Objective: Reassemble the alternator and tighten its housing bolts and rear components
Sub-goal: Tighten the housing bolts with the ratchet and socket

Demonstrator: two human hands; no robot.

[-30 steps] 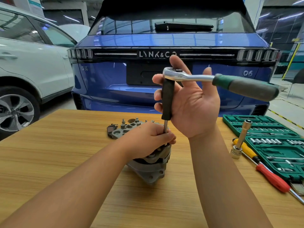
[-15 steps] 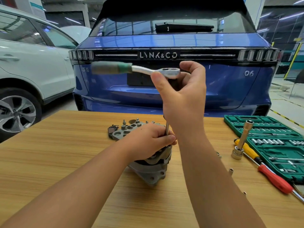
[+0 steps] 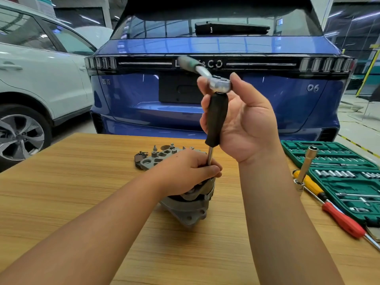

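head | left hand (image 3: pixel 185 171) pinches steel shaft on ribbed alternator (image 3: pixel 191 204) | right hand (image 3: pixel 242 122) seemingly clasps chrome ratchet (image 3: pixel 220 84)

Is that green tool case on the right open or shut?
Open. The green tool case lies flat on the table with rows of sockets and bits showing in their slots; its lid cannot be told apart here.

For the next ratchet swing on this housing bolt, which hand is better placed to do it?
The right hand: it holds the black extension grip under the ratchet head. The left hand is low on the alternator, pinching the steel shaft to steady it.
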